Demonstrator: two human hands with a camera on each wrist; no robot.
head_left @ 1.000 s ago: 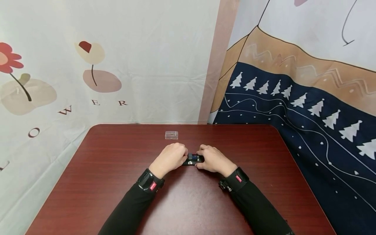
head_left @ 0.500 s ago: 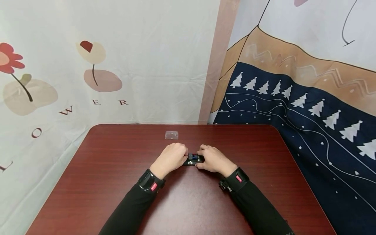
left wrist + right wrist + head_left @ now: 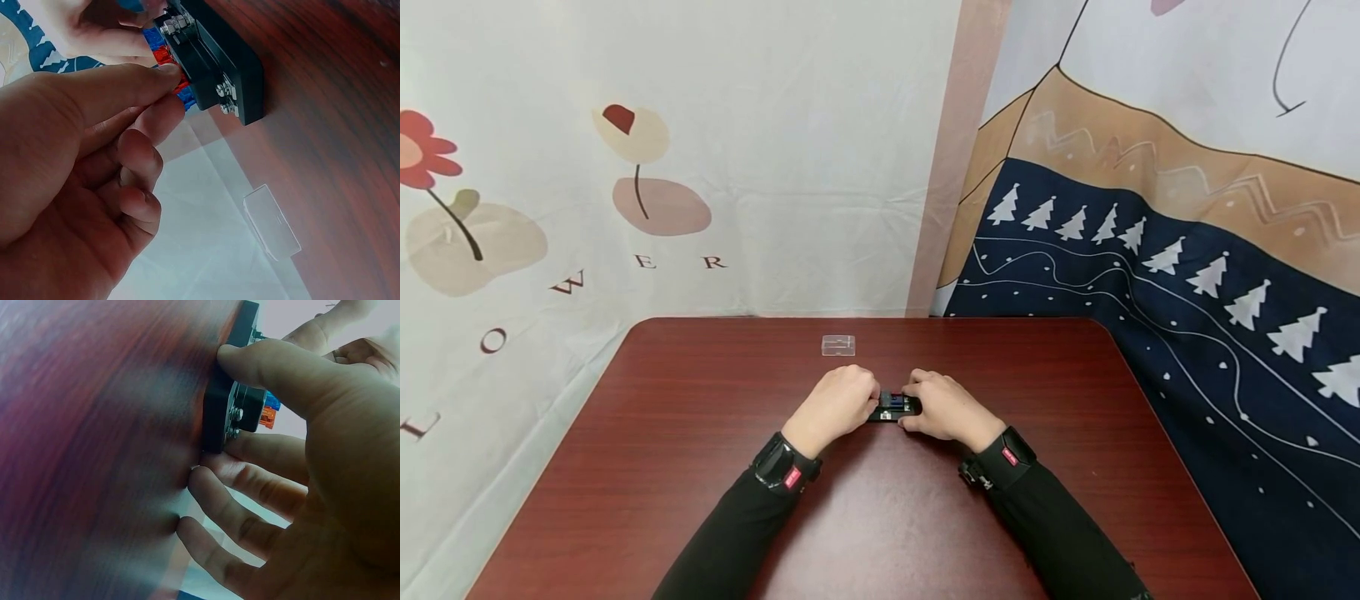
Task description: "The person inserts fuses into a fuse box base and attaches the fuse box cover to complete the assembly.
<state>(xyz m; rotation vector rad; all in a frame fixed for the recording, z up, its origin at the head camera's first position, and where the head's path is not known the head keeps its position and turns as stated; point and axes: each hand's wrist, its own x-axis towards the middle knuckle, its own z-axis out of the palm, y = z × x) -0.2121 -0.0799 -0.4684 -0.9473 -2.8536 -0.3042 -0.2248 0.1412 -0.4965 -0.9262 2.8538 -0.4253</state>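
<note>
A black fuse box (image 3: 887,416) lies on the table between the two hands. Red and blue blade fuses stand in a row on it in the left wrist view, with metal screw terminals (image 3: 228,98) at its ends. My left hand (image 3: 833,398) has thumb and forefinger pinching at a red blade fuse (image 3: 184,82), its other fingers curled. The fingertips partly hide that fuse. With thumb and fingers on opposite edges of the base (image 3: 215,415), my right hand (image 3: 951,406) grips the box. An orange fuse (image 3: 267,417) shows beside a blue one in the right wrist view.
Behind the left hand, a clear plastic cover (image 3: 838,345) lies near the back edge of the reddish-brown table (image 3: 700,467). Printed cloths (image 3: 820,167) hang behind the table and along its right side. Dark wrist straps (image 3: 786,461) sit on both forearms.
</note>
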